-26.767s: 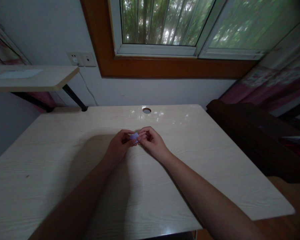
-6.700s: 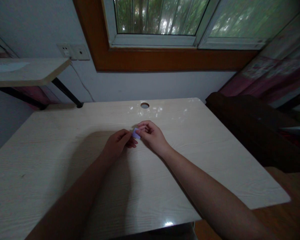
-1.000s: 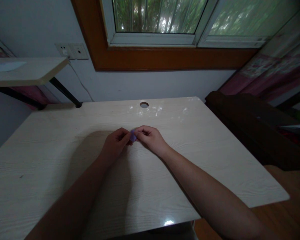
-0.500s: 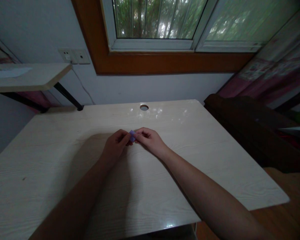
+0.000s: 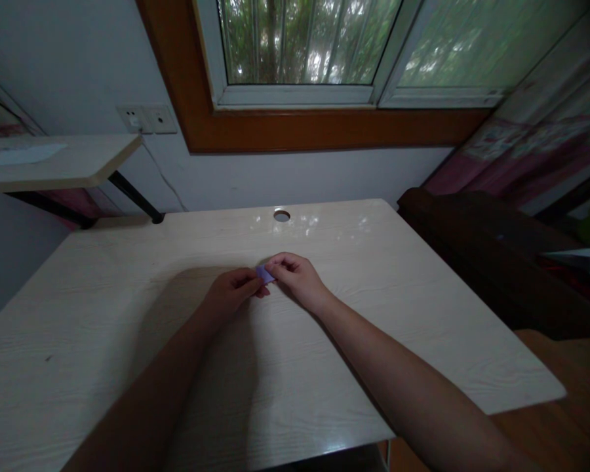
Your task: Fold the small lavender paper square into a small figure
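Spreading under the left hand (image 5: 231,288) and the right hand (image 5: 295,274), a pale table (image 5: 373,321) with a wood-like grain reaches out on every side of the grip. Beyond the grip, past the table's far edge and higher up, is a window (image 5: 299,49) in a brown frame (image 5: 295,130), with greenery showing through the glass. Well to the right of the grip stands a piece of dark furniture (image 5: 472,242), and behind it hangs a curtain (image 5: 535,124), pale above and pink lower down. Far to the left of the grip and beyond it, a raised shelf (image 5: 98,160) sits on black legs (image 5: 136,196). Beyond the grip to the left, a pair of wall sockets (image 5: 147,119) has a thin white cord (image 5: 162,172) running down from it. Straight beyond the grip, near the far edge, the table has a round hole (image 5: 282,216). Smallest is the purple piece (image 5: 264,273), right in the grip: both hands are closed on it, the left thumb and fingers pinching its left side, the right ones its right side. Whether it touches the table cannot be told.
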A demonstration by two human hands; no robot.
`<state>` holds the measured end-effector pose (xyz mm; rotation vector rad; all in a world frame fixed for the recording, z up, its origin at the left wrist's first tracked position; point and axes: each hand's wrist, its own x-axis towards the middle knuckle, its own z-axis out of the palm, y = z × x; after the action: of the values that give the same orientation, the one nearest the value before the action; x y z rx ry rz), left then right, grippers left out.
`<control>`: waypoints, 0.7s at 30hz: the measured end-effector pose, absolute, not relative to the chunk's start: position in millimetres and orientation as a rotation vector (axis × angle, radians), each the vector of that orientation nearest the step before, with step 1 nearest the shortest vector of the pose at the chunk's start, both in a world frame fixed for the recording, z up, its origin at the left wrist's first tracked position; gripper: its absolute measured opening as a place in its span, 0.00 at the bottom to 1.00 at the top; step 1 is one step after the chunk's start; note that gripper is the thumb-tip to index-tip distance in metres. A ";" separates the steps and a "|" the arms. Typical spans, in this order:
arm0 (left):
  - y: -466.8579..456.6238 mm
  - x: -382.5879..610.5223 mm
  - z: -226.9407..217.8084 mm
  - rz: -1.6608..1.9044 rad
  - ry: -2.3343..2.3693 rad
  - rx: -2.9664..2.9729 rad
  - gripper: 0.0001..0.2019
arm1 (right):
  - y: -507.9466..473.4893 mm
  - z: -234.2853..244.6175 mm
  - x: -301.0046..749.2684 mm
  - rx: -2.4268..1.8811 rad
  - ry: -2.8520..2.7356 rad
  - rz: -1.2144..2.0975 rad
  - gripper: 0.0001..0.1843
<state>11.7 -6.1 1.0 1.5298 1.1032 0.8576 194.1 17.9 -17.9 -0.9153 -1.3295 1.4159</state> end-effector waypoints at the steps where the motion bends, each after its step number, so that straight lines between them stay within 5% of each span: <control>1: -6.0 11.5 1.2 0.845 1.108 1.540 0.12 | 17.9 -18.3 194.0 -0.914 -1.335 1.416 0.12; 21: -4.3 13.3 -3.0 0.943 1.221 1.417 0.12 | 20.1 -20.5 190.8 -0.902 -1.362 1.483 0.15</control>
<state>13.3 -4.3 -3.0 1.4172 1.2208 0.9431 190.8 20.1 -20.5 -0.9023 -1.3624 1.4828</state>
